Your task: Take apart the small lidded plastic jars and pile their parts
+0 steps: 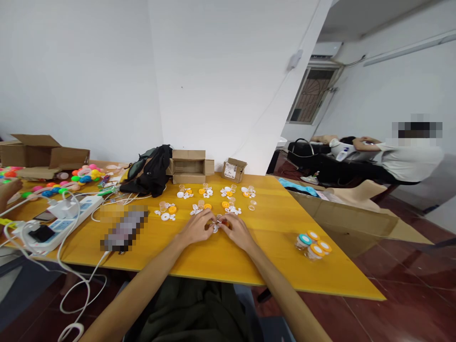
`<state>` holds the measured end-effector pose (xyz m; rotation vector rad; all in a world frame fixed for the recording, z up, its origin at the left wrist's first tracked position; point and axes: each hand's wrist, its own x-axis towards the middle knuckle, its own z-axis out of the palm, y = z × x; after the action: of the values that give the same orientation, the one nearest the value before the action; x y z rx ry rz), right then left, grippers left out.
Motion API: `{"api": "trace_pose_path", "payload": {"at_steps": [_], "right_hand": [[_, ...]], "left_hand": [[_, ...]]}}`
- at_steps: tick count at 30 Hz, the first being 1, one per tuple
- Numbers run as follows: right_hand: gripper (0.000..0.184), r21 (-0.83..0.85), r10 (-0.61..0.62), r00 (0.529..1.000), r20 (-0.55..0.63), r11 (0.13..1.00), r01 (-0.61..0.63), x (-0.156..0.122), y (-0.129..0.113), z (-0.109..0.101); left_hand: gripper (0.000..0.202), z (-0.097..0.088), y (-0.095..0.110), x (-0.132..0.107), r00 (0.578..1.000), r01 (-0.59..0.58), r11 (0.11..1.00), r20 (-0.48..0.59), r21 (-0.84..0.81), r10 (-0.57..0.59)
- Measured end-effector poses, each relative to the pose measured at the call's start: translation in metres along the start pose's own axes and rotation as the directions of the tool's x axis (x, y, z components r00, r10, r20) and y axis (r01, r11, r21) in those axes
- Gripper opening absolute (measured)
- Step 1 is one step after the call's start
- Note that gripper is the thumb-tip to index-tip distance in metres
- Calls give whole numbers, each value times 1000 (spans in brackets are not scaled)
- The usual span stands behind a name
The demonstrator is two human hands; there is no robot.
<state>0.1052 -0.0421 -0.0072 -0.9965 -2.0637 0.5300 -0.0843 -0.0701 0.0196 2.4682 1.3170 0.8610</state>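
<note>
My left hand and my right hand meet over the table, fingertips pinched together on a small white plastic part. The fingers cover most of it, so its exact shape is hidden. Just beyond my hands lie small groups of parts: clear plastic cups, orange ring lids, white discs and small white cut-out pieces. Off to the right stands a cluster of clear jars with orange lids and one with a teal lid.
A phone and a white power strip with trailing cables lie left. Cardboard boxes and a black bag line the back. Colourful balls sit far left, near another person's hand. People sit at right.
</note>
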Motion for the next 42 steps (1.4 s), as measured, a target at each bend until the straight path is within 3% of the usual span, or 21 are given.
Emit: {"api": "trace_pose_path", "payload": {"at_steps": [5,11,17,24,31,35,42], "right_hand": [[14,17,-26,1000,-16,1000,26,0,-2,-1],[26,86,27,986,-163,996,-13,3,-2,-4],[38,176,186,927,-325,975,-134,4,5,-6],[53,267,302,865,-401,942,-205,4,17,-8],[56,332,375,813,-445,913,-239,5,22,-9],[52,321,372,829,-418,914,-248,5,19,-7],[37,189,317,902,-292,944,-271,4,19,0]], "left_hand": [[20,-1,4,-1,999,-41,999,-7,-25,40],[46,2,1,-2,997,-57,992,44,-115,62],[60,8,-2,-3,994,-33,988,97,-150,48],[63,16,-5,-1,996,-22,980,78,-198,38],[68,27,-5,9,996,-4,972,89,-235,26],[76,29,-7,12,995,27,962,96,-271,-1],[80,28,-12,13,994,44,943,104,-331,-10]]}}
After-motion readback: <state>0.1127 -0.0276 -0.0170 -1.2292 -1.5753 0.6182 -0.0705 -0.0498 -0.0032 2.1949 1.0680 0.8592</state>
